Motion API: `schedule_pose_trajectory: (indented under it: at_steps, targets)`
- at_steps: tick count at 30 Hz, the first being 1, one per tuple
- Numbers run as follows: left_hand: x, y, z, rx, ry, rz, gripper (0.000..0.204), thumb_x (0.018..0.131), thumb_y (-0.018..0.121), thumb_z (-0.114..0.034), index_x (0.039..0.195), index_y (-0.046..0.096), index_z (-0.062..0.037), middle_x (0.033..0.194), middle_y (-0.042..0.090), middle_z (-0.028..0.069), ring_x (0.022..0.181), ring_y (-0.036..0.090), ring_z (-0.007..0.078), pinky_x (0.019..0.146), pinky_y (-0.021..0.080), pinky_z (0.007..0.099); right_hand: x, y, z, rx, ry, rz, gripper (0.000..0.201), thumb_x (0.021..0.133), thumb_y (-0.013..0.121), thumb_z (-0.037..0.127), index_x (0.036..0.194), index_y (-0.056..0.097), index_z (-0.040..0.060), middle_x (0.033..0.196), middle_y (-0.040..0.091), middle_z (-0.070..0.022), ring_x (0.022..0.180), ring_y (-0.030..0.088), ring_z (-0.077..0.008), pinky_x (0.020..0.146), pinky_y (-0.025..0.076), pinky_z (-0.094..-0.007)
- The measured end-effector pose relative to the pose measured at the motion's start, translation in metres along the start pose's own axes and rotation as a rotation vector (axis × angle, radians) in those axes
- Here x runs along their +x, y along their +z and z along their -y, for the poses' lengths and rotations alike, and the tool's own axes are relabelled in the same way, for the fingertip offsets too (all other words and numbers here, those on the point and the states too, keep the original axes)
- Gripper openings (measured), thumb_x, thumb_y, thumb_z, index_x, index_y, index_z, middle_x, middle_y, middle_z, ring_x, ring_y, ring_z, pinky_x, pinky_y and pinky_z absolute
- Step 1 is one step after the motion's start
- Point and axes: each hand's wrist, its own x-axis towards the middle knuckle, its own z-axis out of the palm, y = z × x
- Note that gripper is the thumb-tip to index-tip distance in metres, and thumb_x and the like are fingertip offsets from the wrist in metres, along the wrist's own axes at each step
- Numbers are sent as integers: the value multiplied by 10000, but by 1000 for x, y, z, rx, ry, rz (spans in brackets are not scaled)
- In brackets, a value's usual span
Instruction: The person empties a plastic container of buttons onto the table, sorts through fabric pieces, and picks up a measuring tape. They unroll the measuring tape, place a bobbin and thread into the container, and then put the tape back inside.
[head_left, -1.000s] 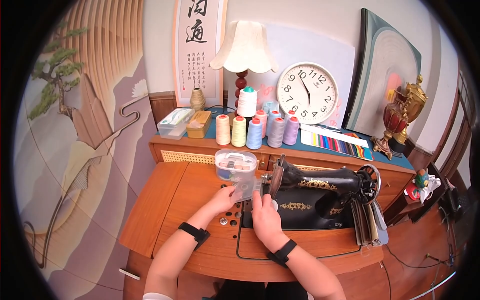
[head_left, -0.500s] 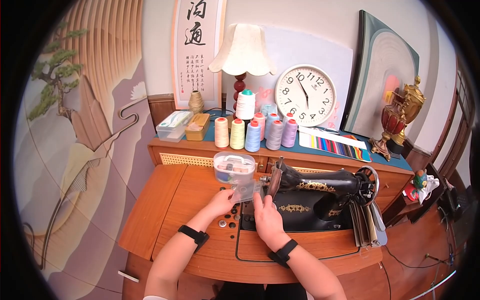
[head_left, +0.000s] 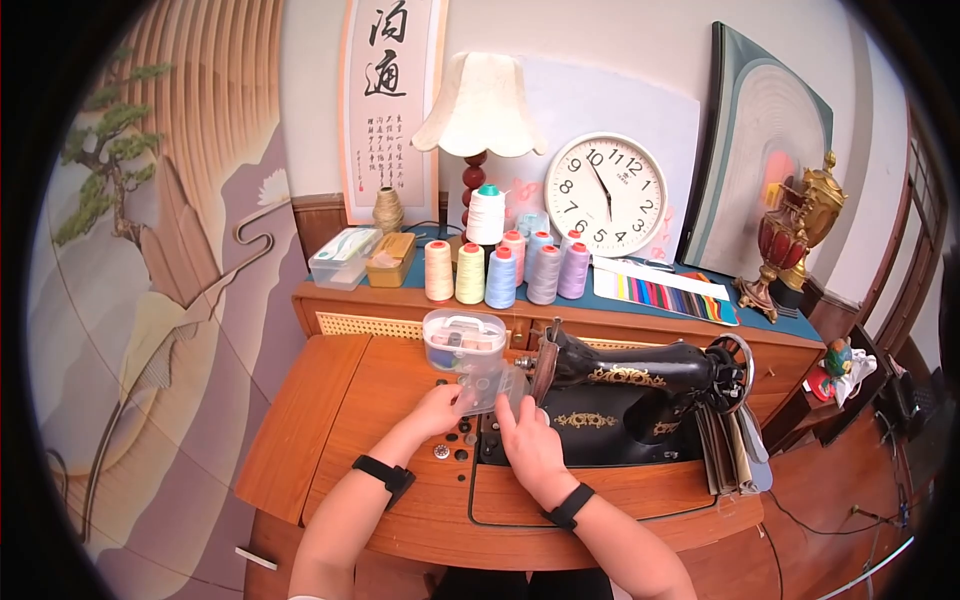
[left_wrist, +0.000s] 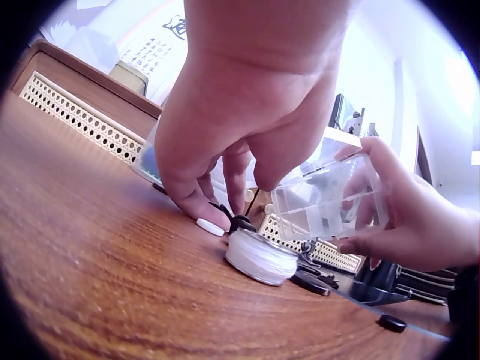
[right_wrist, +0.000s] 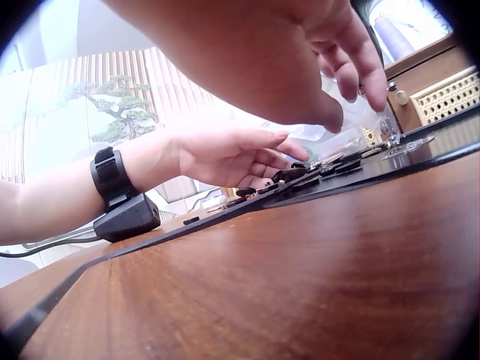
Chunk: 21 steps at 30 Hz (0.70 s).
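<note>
My right hand [head_left: 533, 455] holds a clear plastic divided tray [left_wrist: 311, 214] tilted low over the tabletop, with the thumb below and fingers above in the left wrist view. My left hand [head_left: 437, 411] reaches down beside it, its bent fingers touching small black buttons [left_wrist: 241, 223] on the wood. The left thumb stands apart from those fingers. A white button [left_wrist: 210, 226] lies at one fingertip. Next to the fingers sits a bobbin of white thread [left_wrist: 260, 257]. Behind the tray stands a clear handled box [head_left: 465, 340] with spools inside. The tray's far side is partly hidden.
A black sewing machine [head_left: 640, 370] stands just right of my hands. Thread cones [head_left: 502, 278], a lamp [head_left: 480, 105] and a clock [head_left: 607, 195] line the raised shelf behind. More black buttons [head_left: 461, 454] lie near the left forearm. Fabric pieces [head_left: 730, 445] hang at the right.
The head view has shifted, so the scene sits slightly lower. The tray and right hand have dipped a little, with the right fingers more spread. My left hand stays at the buttons.
</note>
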Motion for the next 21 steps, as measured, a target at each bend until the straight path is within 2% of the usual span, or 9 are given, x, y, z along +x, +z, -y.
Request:
schedule_pose_trajectory:
  at_steps: [5,8,9,12,15,17,18,20,21]
  targets:
    - [1,0,5,-105,-43,46,331,933,567,-300,962,644,21,727,629,88,614,562,163,587,461,327,-1,-3,-1,-17,-4,-3,525,786,588,40,1281,424,98,998,458,-141,862,606,-260,576,564,-297]
    - [0,3,6,-94,42,10,297,930,576,-269,982,641,16,728,634,77,614,564,135,546,452,305,-1,-6,-4,76,3,-13,533,786,582,10,1283,411,100,982,451,-147,845,609,-279,604,564,-317]
    - [1,3,6,-93,42,10,297,930,576,-269,982,641,16,728,634,77,614,564,135,546,452,305,-1,-5,-5,205,30,-32,547,785,592,0,1288,394,83,995,453,-156,845,607,-304,627,559,-344]
    - [1,4,8,-202,-61,55,285,924,586,-259,995,647,11,796,662,94,662,589,135,575,475,295,-1,-16,-2,458,109,-73,574,776,622,-2,1287,364,42,1032,457,-178,862,599,-354,669,541,-403]
    - [0,7,10,-192,-20,10,277,906,607,-236,1001,654,19,876,682,115,738,625,176,655,506,321,0,-15,-3,634,156,-161,604,756,663,20,1271,347,4,1095,461,-205,892,590,-389,704,526,-440]
    - [4,9,17,-95,142,61,212,908,596,-142,1040,633,19,932,680,64,829,617,130,710,497,278,1,-12,-5,686,151,-228,621,744,684,35,1261,344,-11,1134,462,-221,904,588,-400,719,523,-444]
    - [5,11,20,-95,143,60,212,908,596,-142,1040,633,19,932,680,64,829,617,130,710,497,278,1,-11,-5,706,121,-318,620,748,692,44,1257,343,-6,1138,478,-223,909,595,-389,747,521,-427]
    - [5,10,18,-39,138,24,268,865,646,-211,1017,665,8,912,682,162,871,653,244,757,510,347,3,-10,-5,725,88,-408,619,751,699,54,1254,343,-1,1141,494,-224,914,603,-379,774,519,-410]
    - [5,9,17,-38,138,22,268,865,646,-211,1017,665,8,912,682,162,871,653,244,757,510,347,3,-10,-6,880,144,-393,626,754,717,60,1251,340,11,1127,516,-181,931,604,-323,796,511,-376]
